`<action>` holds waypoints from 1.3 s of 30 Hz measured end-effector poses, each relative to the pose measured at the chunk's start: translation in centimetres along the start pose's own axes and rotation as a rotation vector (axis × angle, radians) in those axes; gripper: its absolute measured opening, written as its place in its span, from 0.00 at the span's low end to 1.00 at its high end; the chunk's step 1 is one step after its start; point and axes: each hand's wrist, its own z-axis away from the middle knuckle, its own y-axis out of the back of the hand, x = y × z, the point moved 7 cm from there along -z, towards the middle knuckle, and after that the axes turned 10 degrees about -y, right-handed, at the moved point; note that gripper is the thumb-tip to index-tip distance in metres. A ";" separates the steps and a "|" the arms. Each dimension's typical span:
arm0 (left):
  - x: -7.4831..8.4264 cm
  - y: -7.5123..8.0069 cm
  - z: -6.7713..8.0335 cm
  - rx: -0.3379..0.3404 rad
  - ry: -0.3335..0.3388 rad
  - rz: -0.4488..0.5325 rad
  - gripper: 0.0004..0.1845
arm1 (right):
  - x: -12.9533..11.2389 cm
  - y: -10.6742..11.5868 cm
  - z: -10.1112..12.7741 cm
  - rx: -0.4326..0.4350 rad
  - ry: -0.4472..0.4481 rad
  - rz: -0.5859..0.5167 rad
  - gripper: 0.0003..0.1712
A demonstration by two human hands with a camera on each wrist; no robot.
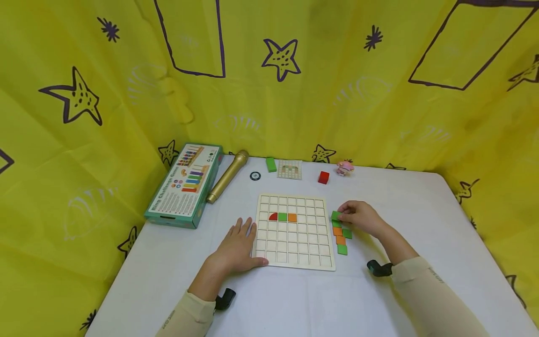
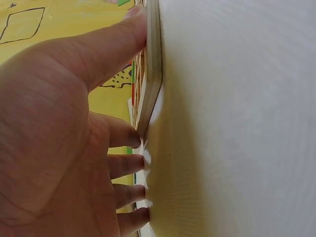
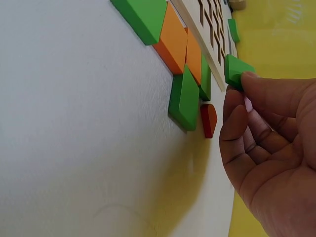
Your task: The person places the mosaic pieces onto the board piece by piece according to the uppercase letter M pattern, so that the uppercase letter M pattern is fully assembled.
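Note:
A pale wooden grid board [image 1: 294, 243] lies on the table. In one row of its cells sit a red quarter-round tile [image 1: 273, 216], a green square tile [image 1: 282, 217] and an orange square tile [image 1: 292, 217]. My left hand [image 1: 236, 248] rests at the board's near left corner, fingers extended along the left side and thumb on the front edge. Between thumb and fingertips, my right hand [image 1: 363, 217] pinches another green square tile [image 3: 237, 69], held above the table right of the board. Below it lie loose orange tiles [image 3: 172, 42], green tiles [image 3: 185, 101] and a red piece [image 3: 209, 121], hidden in the head view.
Behind the board are a small pattern card [image 1: 289, 169], a green block [image 1: 271, 164], a red block [image 1: 323, 177], a pink figurine [image 1: 345, 167] and a round black-and-white disc [image 1: 255, 176]. A gold microphone [image 1: 228, 177] lies beside a game box [image 1: 184, 185] at left.

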 end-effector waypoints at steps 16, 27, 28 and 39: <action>0.1 0.0 -0.1 0.005 -0.002 -0.007 0.59 | -1.5 -1.3 -0.9 -0.018 0.008 0.016 0.12; 0.1 -0.1 0.0 0.005 -0.001 -0.001 0.59 | -3.1 -2.7 -1.3 -0.034 0.051 0.000 0.10; 0.1 -0.1 0.0 0.004 -0.002 -0.003 0.59 | -3.2 -2.8 -1.3 -0.037 0.051 -0.003 0.10; 0.3 0.2 0.1 0.008 -0.018 0.008 0.59 | -4.4 -4.0 -1.6 -0.058 0.073 -0.004 0.09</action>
